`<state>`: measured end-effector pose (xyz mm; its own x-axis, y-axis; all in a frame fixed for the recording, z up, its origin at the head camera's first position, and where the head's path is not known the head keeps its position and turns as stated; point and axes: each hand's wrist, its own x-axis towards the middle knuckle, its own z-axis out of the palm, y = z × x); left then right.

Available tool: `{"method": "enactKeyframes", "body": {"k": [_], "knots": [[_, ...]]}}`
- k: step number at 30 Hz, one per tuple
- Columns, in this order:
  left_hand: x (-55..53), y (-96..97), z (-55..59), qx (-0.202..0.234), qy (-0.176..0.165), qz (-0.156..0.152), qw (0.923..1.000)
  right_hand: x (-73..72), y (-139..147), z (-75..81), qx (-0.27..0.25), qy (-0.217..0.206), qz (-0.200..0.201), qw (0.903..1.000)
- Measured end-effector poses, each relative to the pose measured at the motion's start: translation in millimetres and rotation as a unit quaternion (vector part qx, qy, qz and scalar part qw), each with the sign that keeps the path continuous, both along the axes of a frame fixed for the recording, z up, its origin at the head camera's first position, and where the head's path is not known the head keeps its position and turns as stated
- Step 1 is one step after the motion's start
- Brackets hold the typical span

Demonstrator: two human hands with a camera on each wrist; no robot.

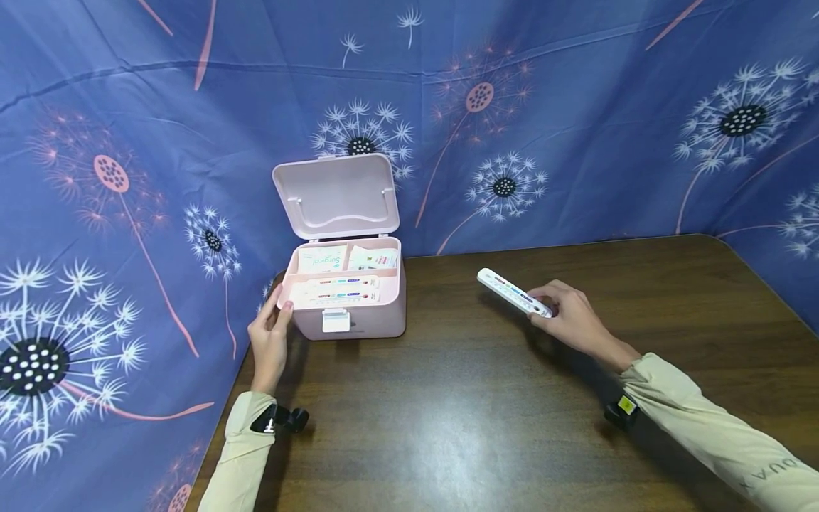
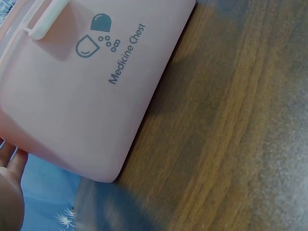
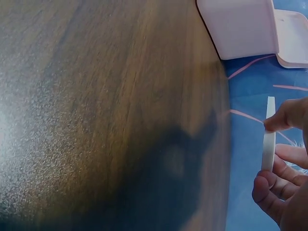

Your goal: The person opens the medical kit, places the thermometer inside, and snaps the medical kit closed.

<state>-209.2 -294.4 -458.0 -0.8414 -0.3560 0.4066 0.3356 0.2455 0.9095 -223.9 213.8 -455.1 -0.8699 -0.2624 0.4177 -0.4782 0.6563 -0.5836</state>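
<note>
A pale pink medicine chest stands with its lid raised at the back left of the table. My left hand grips its left front corner, thumb at the rim and fingers along the side; in the left wrist view the fingers show beside the chest wall. Two slim white cases with coloured print lie in the front compartment. Off to the right, my right hand pinches the near end of a similar slim white case, held above the table. Its thin edge faces the right wrist view.
White packets and a printed sachet pack fill the two rear compartments. A white latch hangs on the chest's front. Behind the dark wooden table hangs a blue dandelion-print cloth.
</note>
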Motion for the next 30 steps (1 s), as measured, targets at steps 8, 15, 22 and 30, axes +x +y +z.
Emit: {"method": "enactKeyframes", "body": {"k": [8,15,22,30], "knots": [[12.3,11.0,19.1,0.011,-0.002,-0.02,0.9997,0.7,-4,1.6,-0.008,-0.002,0.017,0.9998],[5.4,3.6,7.3,0.016,-0.002,-0.017,0.9997,1.3,-5,2.5,-0.009,0.002,0.022,0.9997],[0.2,-0.5,-2.8,0.013,0.009,-0.01,0.9998,1.6,-7,4.1,-0.002,0.0,0.022,0.9998],[0.5,-0.6,-2.8,0.005,0.001,-0.005,1.0,1.2,-10,6.8,0.0,-0.002,0.026,0.9997]]}}
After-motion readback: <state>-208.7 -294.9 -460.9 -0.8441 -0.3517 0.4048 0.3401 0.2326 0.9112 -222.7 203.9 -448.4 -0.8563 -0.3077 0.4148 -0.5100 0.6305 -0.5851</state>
